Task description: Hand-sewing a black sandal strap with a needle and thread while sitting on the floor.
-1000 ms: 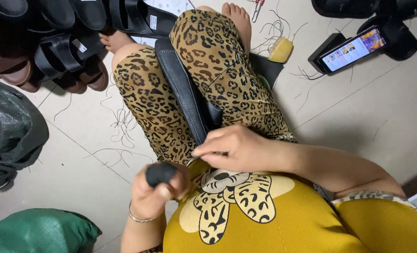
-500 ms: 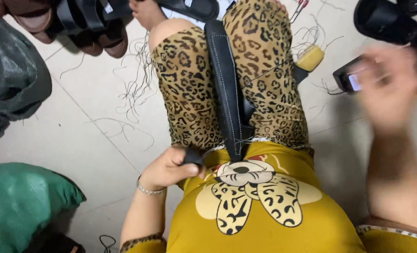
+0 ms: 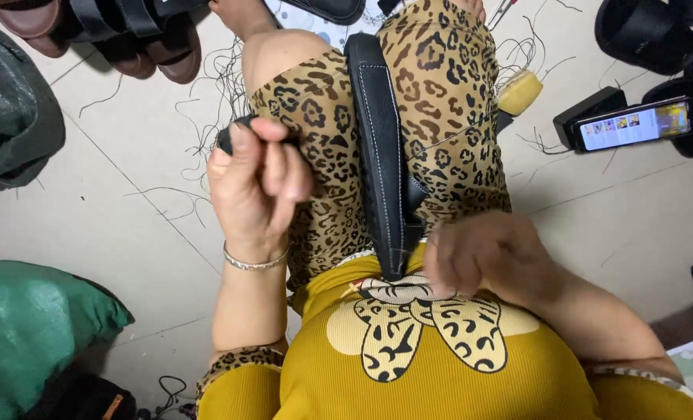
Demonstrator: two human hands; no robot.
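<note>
A long black sandal sole [image 3: 378,148] with white stitching stands on edge between my knees, clamped by my leopard-print trousers. My left hand [image 3: 257,183] is raised over my left thigh and grips a small black tool handle [image 3: 226,138]. A thin thread [image 3: 455,132] runs from the sole toward the right. My right hand [image 3: 483,257], blurred, rests at the near end of the sole by my yellow shirt; whether it pinches the thread I cannot tell.
Brown and black sandals [image 3: 121,31] lie at the far left, more black ones [image 3: 650,31] at the far right. A phone with a lit screen [image 3: 634,124] and a yellow block [image 3: 520,92] lie on the floor. Green bag [image 3: 28,327] near left. Loose threads litter the tiles.
My right hand came back from the far right, near the phone, to the near end of the sole. My left hand rose with the black handle from my waist to above my thigh.
</note>
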